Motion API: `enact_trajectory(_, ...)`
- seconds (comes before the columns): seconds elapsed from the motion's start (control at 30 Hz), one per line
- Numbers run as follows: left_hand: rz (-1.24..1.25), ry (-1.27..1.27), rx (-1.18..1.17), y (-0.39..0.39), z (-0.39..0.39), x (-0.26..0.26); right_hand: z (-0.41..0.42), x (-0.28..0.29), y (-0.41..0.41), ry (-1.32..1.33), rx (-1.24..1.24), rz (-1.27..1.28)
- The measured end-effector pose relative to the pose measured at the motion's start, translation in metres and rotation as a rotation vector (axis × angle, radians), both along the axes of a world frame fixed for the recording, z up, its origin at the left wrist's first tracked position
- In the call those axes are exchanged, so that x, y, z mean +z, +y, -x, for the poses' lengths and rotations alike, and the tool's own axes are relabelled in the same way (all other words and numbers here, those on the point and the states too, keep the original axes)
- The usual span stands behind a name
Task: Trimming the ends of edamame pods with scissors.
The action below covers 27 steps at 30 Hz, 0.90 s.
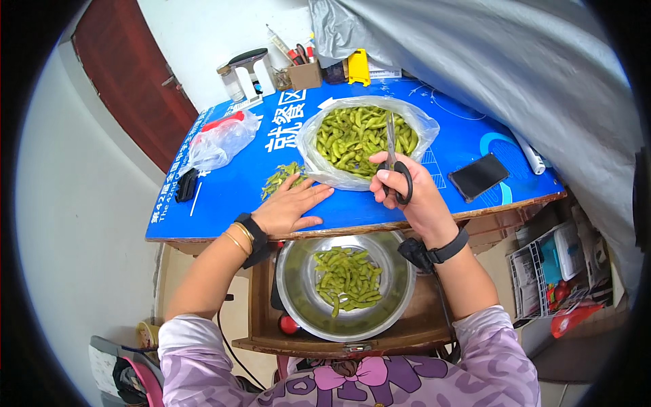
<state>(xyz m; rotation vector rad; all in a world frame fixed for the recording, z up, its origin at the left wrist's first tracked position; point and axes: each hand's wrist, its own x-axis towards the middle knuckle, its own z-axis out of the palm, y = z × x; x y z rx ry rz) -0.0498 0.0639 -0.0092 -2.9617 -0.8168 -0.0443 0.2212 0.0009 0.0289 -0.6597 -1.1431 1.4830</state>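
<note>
My right hand (414,196) holds a pair of scissors (396,168) with black handles, its blades pointing away from me over a clear plastic bag (313,152). Green soybean pods (356,132) fill that open bag on the blue tabletop. Flat on the table lies my left hand (292,206), palm down with fingers apart, the fingertips at a small pile of pod trimmings (279,178). Below the table edge, a steel basin (290,305) rests in an open drawer, with more green pods (348,280) at its bottom.
A black smartphone (478,177) lies on the right of the table. A crumpled plastic bag (224,140) and a black object (187,185) are at the left. Along the back stand a cardboard pen box (305,76) and a yellow stand (359,67). The wooden drawer (305,345) juts towards me.
</note>
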Motion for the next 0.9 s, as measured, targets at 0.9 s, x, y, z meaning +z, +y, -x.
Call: enact_trajectory(0.9, -0.070, 0.068, 0.852, 0.053, -0.144, 0.029, -0.015, 0.008, 0.004, 0.258, -0.131, -0.036)
